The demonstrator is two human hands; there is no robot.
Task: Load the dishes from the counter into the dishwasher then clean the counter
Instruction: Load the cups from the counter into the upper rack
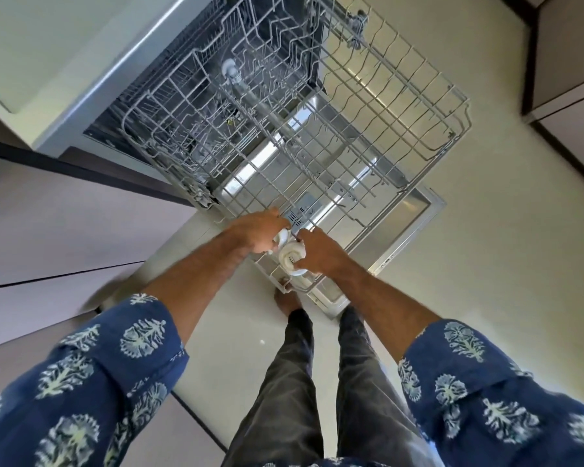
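Note:
The dishwasher stands open with its upper wire rack (351,136) pulled far out over the lowered door (415,210). At the rack's near corner my right hand (321,252) grips a small white cup (291,257), turned bottom up with a printed mark on its base. My left hand (255,232) holds a second white cup (281,238) right beside it; most of that cup is hidden under my fingers. Both cups sit at the rack's front edge, touching or nearly touching each other.
A lower rack (169,129) shows inside the machine behind the upper one. Dark cabinet fronts (64,214) run along the left, a counter top (31,45) lies above them. Pale floor tiles (486,264) spread to the right. My legs and a bare foot (285,303) stand just before the door.

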